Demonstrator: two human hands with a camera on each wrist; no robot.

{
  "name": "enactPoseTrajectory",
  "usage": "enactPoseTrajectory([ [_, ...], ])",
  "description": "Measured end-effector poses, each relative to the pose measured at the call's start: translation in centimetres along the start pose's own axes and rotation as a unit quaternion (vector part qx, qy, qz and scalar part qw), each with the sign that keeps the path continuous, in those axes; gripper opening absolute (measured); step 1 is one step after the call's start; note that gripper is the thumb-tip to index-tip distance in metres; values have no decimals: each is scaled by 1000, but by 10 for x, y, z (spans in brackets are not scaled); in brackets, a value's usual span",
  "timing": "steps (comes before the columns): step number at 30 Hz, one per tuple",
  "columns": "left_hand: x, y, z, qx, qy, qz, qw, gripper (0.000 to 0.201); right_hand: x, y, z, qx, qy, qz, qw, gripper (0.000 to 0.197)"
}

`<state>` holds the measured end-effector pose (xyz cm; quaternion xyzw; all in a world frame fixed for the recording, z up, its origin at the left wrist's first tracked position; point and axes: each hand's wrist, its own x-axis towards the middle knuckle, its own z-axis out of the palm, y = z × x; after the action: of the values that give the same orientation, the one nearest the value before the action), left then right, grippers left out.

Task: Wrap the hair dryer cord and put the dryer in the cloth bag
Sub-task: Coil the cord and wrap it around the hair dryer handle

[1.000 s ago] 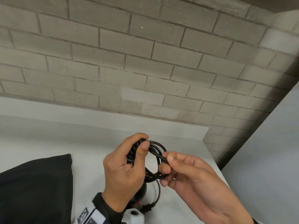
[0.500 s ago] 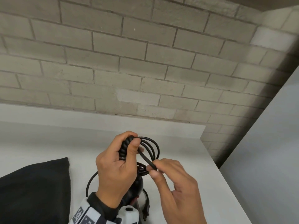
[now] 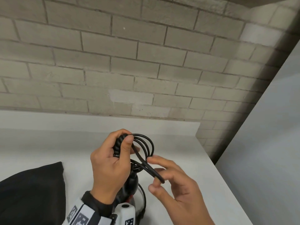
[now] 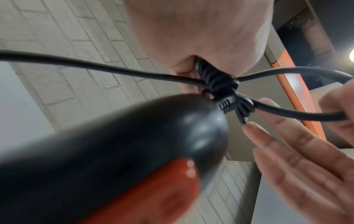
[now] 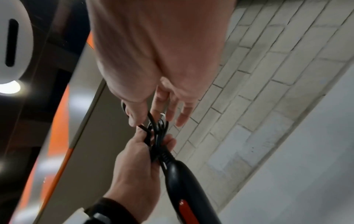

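My left hand (image 3: 129,144) is raised over the white table (image 3: 186,159) and grips a wound bundle of the black cord (image 3: 146,143), with the thumb pressed on the coils. Several loops stick out to the right. The black hair dryer (image 3: 133,182) hangs below this hand, its handle with a red switch (image 5: 184,183) pointing down. My right hand (image 3: 155,174) pinches one strand of the cord (image 4: 287,115) between thumb and fingers, just right of the loops. The free end of the cord trails under the dryer. The black cloth bag (image 3: 29,192) lies flat at the left.
A grey brick wall (image 3: 146,62) rises behind the table. A pale panel (image 3: 267,143) stands along the table's right edge. A tracking band with a white camera (image 3: 125,213) sits on my left wrist.
My right hand has drawn a strand of cord down and to the right, away from the coil. The left hand keeps its grip on the bundle.
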<state>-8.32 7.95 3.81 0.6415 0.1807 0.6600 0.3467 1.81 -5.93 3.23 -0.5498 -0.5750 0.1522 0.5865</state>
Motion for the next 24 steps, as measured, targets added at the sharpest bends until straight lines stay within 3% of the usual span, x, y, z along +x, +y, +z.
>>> enactPoseTrajectory([
  [5,0,-1,1,-1,4,0,1000,18,1,11,7,-8,69,-66,995,11],
  [8,2,-2,-1,18,7,9,1000,21,0,6,2,118,103,-7,988,20],
  [12,9,-7,-7,20,11,9,1000,19,-9,-2,-14,352,35,92,931,44],
  [14,10,-7,-8,19,4,9,1000,19,-16,-1,-24,317,32,156,935,56],
  [16,8,-7,-6,8,0,-2,1000,13,-18,-2,-33,223,40,161,961,59],
  [22,4,-6,3,-12,4,-48,999,15,-22,21,-32,68,59,-10,996,33],
  [24,0,-3,8,-6,-4,-45,999,15,-23,34,-18,56,59,-17,997,42],
])
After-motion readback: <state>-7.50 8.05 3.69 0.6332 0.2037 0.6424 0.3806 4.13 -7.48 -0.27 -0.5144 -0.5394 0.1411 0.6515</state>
